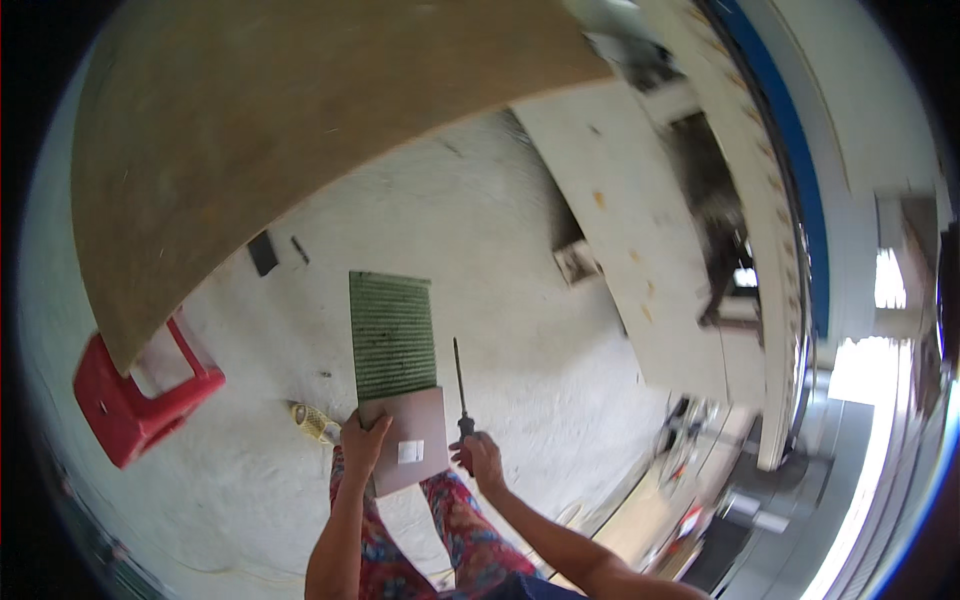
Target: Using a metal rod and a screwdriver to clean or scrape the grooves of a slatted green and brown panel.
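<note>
My left hand [362, 443] is closed on the left edge of a flat pinkish-brown panel [415, 425], thumb on top. A small white label sits on the panel. Directly beyond its far edge extends a dark green ridged sheet [393, 330]; whether the two are joined or merely overlap I cannot tell. My right hand [482, 458], just right of the panel, grips a screwdriver [462, 395] by its dark handle. Its long thin shaft points away from me, apart from the green sheet.
A large brown board [300, 110] spans the far left, its corner over a red plastic stool [150, 400]. Along the right runs a long white-topped table or machine [620, 220]. A dark flat piece [262, 253] lies on the pale floor. One foot wears a yellow slipper [312, 423].
</note>
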`<state>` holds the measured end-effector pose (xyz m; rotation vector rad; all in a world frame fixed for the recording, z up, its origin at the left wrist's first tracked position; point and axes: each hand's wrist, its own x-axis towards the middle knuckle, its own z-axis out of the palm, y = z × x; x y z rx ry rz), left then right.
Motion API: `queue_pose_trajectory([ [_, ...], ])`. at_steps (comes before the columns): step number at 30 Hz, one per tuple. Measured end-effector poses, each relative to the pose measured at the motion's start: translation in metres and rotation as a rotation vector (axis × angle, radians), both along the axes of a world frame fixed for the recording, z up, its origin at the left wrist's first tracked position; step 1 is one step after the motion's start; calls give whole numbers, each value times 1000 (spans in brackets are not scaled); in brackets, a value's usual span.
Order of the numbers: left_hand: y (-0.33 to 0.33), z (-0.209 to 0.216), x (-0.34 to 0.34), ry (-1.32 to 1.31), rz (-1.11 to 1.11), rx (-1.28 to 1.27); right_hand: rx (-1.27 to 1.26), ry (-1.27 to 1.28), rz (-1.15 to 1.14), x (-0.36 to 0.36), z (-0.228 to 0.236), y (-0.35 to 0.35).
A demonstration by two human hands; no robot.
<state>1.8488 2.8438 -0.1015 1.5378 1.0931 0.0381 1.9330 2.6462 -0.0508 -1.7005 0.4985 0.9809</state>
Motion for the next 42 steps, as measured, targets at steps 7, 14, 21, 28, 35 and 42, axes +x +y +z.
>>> queue_pose_trajectory([
  [7, -163, 315, 157, -211, -457, -68, 222, -212, -254, 73, 291, -272],
  [14, -418, 484, 211, -310, -953, 103, -41, -226, -613, -12, 460, -538],
  [21, -771, 579, 136, -465, -1393, -33, -175, -259, -1202, -233, 499, -772],
  [28, -1139, 594, -41, -535, -1779, -150, -339, -383, -1682, -466, 503, -1005],
  [35, -1487, 580, -206, -494, -1826, -368, -366, -483, -2054, -650, 479, -1260],
  [42, -1793, 550, -268, -496, -1834, -413, -278, -563, -2189, -697, 478, -1542],
])
